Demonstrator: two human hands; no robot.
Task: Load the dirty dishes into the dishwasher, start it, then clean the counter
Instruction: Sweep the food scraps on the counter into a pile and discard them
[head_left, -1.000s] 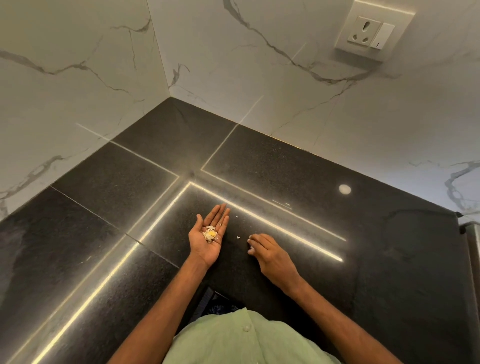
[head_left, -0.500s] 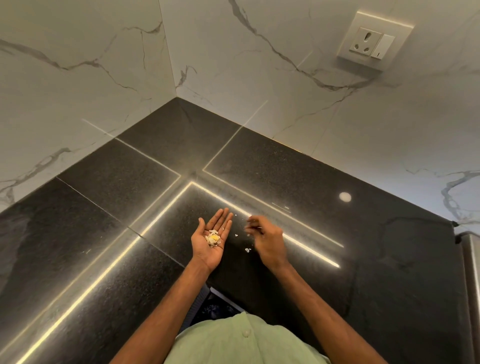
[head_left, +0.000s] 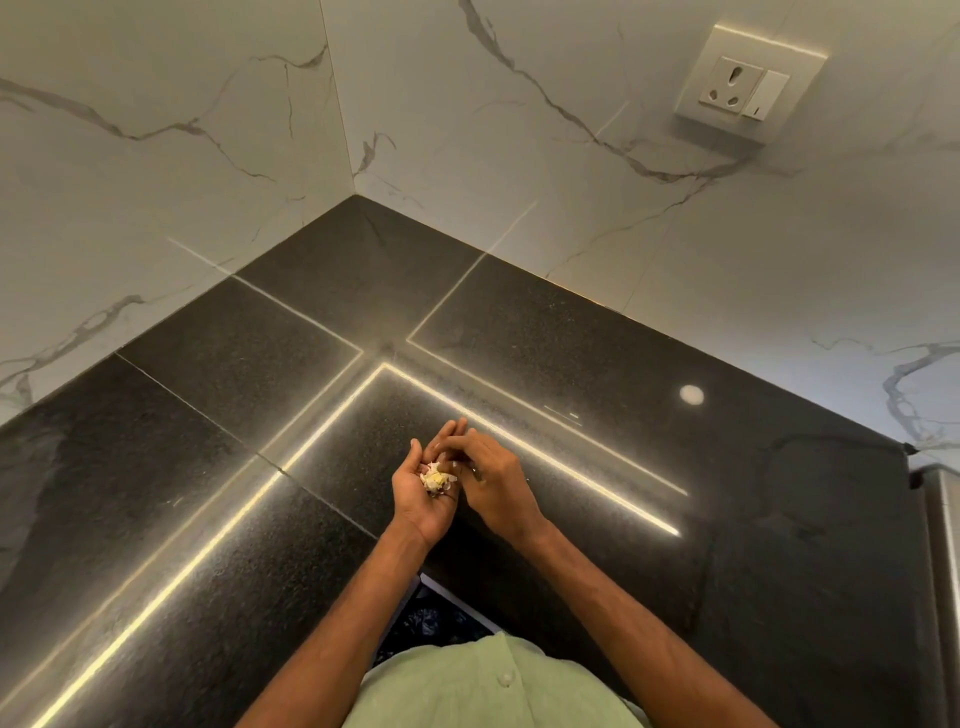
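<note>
Two bare hands meet above the black speckled polished-stone desk, near its front edge.

**Left hand**: palm up, grip wide open, fingers nearly straight. It serves as a tray. A small heap of white and yellow food scraps rests loose in the hollow of the palm.

**Right hand**: palm down, just beside the left. Its fingers are bent so that the tips reach over the left fingers and the heap. The fingertips are hidden, so I cannot tell whether this grip pinches a scrap or holds nothing.

**Surroundings:** white grey-veined marble walls meet in a corner behind the desk. A white wall socket with switch sits at upper right. A pale green buttoned shirt fills the lower edge.

**Step in hand (judgement):** the final one, cleaning the desk, with loose debris being gathered by hand into the left palm. No dishes or dishwasher are in view, so loading cannot be confirmed.

**Next move calls for:**
- Keep the left palm level and slightly cupped, since nothing restrains the heap and a tilt would spill it back.
- Carry the heap to a bin or sink; neither is in view.
- Check the surface closely, because the stone's speckle and the bright strip reflections could mask remaining crumbs.
- A wipe would likely follow, though no cloth is visible.
</note>
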